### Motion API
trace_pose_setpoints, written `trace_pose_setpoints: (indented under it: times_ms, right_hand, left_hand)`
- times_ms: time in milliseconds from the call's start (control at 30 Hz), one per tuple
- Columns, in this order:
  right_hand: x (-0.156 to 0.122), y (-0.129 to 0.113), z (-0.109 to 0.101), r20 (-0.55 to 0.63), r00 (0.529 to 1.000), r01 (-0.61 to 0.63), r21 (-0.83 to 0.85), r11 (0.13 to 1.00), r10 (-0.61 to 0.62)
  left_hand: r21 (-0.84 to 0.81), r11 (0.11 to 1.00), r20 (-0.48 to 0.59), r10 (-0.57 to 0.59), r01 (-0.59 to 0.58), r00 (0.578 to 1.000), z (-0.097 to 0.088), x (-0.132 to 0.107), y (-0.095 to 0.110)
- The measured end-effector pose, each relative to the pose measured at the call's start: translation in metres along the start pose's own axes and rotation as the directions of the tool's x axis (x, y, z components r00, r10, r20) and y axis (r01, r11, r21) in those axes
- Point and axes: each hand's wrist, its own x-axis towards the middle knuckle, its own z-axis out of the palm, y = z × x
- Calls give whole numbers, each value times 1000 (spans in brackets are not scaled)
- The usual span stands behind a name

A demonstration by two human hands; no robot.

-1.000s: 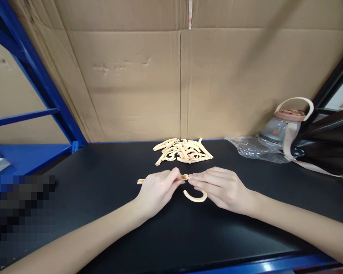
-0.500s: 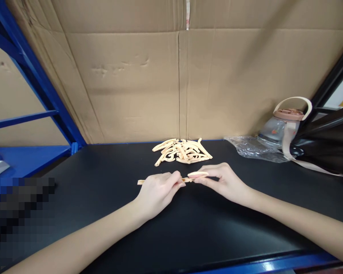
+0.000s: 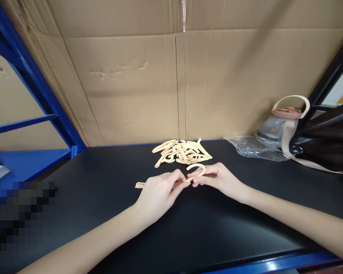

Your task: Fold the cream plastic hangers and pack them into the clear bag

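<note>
1. Your left fingers [image 3: 176, 176] are gripping the cream strip [image 3: 140, 185] between the bench [image 3: 171, 243]'s front and back edges.
2. Your right fingers [image 3: 205, 181] are pinching the cream hook [image 3: 204, 168] at the strip's end.

Tall brown cardboard [image 3: 125, 87] stands as the far wall, creased across its upper part and split by a dark vertical seam right of centre, with a narrow pale strip [image 3: 184, 15] at the top. To the left I see a blue metal frame [image 3: 31, 74] leaning across my view, its crossbar [image 3: 23, 124] above a blue shelf [image 3: 40, 161], with more cardboard behind. A black post [image 3: 331, 70] rises on the right. The dark tabletop [image 3: 188, 239] has a glossy blue near edge [image 3: 274, 264]; soft light glows on its near right, and a diagonal shadow crosses the cardboard's upper right.
</note>
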Motion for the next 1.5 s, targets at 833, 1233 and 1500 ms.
trace_pose_setpoints:
  times_ms: [833, 1233, 1500]
  right_hand:
    - [29, 30, -87, -355, 928, -271, -847, 458, -109]
    - [30, 17, -93, -527, 837, -283, -646, 708, -146]
    - [19, -26, -102, -658, 596, 97, -508, 856, -459]
  left_hand:
    - [-21, 995, -93, -95, 93, 991, 2, 9, -17]
    - [-347, 929, -202, -209, 130, 957, -5, 9, -19]
    - [-673, 727, -211, -364, 135, 907, -23, 11, -7]
